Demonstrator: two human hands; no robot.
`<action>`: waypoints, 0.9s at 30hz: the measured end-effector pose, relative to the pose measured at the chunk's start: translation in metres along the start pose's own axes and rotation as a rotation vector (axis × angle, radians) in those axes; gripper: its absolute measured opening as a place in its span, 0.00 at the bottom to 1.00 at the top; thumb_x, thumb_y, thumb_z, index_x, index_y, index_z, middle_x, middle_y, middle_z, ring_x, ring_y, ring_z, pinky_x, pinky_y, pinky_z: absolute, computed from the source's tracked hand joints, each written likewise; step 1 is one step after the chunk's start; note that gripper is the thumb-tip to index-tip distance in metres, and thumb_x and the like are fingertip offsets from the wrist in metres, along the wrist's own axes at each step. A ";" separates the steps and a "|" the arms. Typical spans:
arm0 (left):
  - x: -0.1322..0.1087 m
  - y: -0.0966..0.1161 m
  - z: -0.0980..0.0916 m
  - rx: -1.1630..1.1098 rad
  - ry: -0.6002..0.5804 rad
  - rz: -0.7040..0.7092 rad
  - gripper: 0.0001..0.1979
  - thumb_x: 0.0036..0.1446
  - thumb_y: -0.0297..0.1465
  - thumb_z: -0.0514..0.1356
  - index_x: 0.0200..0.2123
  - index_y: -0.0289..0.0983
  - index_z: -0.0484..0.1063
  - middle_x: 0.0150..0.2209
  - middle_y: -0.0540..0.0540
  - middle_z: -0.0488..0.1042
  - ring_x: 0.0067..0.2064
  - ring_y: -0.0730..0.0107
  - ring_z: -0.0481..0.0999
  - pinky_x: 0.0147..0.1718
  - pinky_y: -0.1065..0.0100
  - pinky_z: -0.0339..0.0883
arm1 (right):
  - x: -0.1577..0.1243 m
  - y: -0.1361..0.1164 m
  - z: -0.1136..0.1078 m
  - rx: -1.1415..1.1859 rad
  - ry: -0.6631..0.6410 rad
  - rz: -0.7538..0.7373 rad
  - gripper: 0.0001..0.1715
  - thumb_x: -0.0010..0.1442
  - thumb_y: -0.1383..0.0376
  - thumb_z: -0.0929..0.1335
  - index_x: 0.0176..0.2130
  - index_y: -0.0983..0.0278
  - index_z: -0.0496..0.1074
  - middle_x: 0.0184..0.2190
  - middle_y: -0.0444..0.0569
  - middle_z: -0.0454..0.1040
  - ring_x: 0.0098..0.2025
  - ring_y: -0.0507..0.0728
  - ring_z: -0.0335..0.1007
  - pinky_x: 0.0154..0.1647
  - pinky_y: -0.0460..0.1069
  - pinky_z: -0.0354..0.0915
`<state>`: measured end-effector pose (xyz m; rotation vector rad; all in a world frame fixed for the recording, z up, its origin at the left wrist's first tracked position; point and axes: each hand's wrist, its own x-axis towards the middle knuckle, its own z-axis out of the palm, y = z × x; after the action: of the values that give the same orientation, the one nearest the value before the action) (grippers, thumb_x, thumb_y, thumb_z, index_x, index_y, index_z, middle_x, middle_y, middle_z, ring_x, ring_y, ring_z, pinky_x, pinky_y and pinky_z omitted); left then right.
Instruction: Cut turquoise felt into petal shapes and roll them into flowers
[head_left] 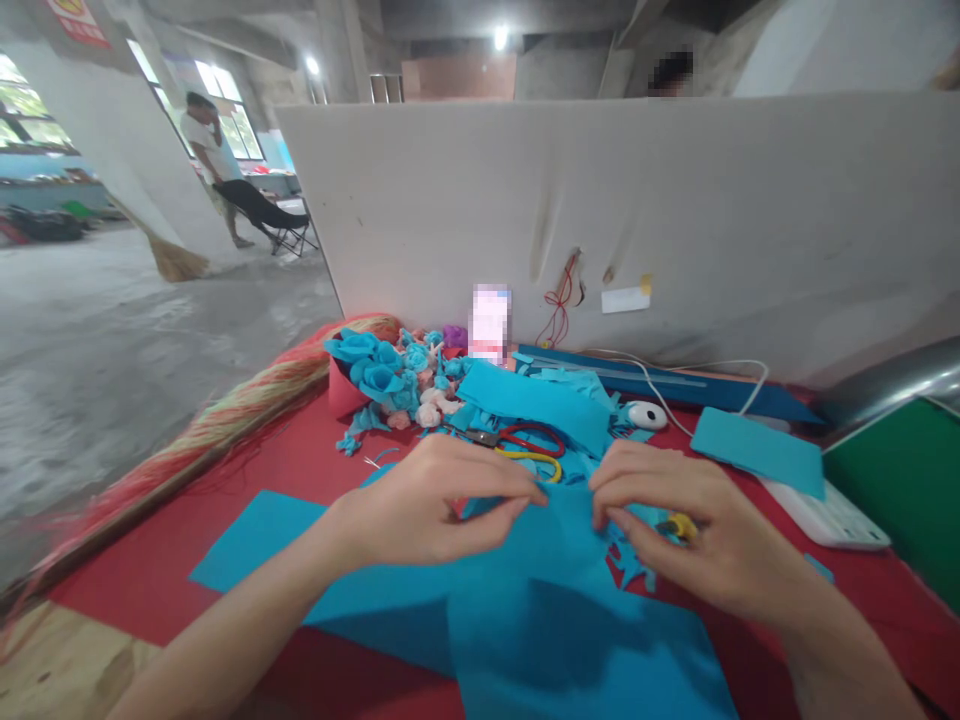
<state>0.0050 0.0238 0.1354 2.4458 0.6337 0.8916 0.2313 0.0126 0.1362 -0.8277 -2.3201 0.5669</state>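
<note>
Farthest left of your hands, a fringed bundle (247,410) in pink and cream ran along the edge of the red table cover (120,575), its near end cut off by the view. Nearer your left wrist lay a blue paper rectangle (259,535), partly covered by your forearm. Beyond your left hand (431,505) stood a red cone of blue paper flowers (367,365), and beside it a heap of small flowers (431,395), too jumbled to count.

Your left thumb and fingertips were together, pinching the top edge of a blue paper sheet (570,520). That sheet hung between your hands and spread toward you, its near end out of view and a dark shadow across it. Just past your left fingers lay scissors (529,445) with red and yellow handles, the blades partly hidden; behind them was a folded blue strip (536,400).

Your right hand (686,515) was closed on the sheet's other side, though its contact was hard to make out. Behind its fingers showed a yellow object (681,527), mostly hidden. Right of that hand, a blue paper stack (757,450) partly covered a white keypad device (829,515).
</note>
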 end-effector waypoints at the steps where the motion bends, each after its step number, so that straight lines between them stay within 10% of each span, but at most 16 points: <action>1: 0.000 -0.001 -0.002 0.021 0.031 0.002 0.11 0.55 0.25 0.54 0.36 0.34 0.76 0.33 0.45 0.78 0.34 0.70 0.77 0.37 0.77 0.69 | -0.002 0.002 -0.004 -0.024 0.025 0.005 0.09 0.54 0.73 0.63 0.25 0.62 0.66 0.24 0.44 0.70 0.29 0.53 0.65 0.32 0.47 0.62; 8: 0.004 -0.002 -0.001 0.022 0.206 0.148 0.10 0.52 0.21 0.55 0.34 0.34 0.75 0.32 0.45 0.79 0.34 0.72 0.78 0.34 0.78 0.71 | 0.002 0.010 0.000 -0.017 0.240 0.219 0.07 0.54 0.62 0.66 0.37 0.58 0.70 0.36 0.45 0.72 0.40 0.55 0.67 0.39 0.48 0.63; 15: 0.001 -0.002 -0.001 0.018 0.222 0.105 0.11 0.51 0.19 0.56 0.34 0.36 0.74 0.32 0.48 0.78 0.32 0.74 0.78 0.33 0.80 0.71 | 0.010 0.004 0.025 0.225 0.409 0.429 0.09 0.53 0.58 0.67 0.28 0.61 0.72 0.25 0.44 0.72 0.28 0.54 0.69 0.26 0.46 0.65; 27: 0.000 0.001 -0.001 0.113 0.032 0.080 0.07 0.55 0.25 0.55 0.33 0.33 0.73 0.32 0.45 0.77 0.34 0.73 0.75 0.35 0.76 0.68 | 0.013 -0.010 0.039 -0.159 0.501 0.070 0.04 0.52 0.68 0.67 0.28 0.62 0.73 0.25 0.44 0.77 0.27 0.53 0.72 0.31 0.45 0.66</action>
<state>0.0045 0.0228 0.1366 2.5782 0.6158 0.9518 0.1935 0.0070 0.1191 -0.9972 -1.8949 0.1731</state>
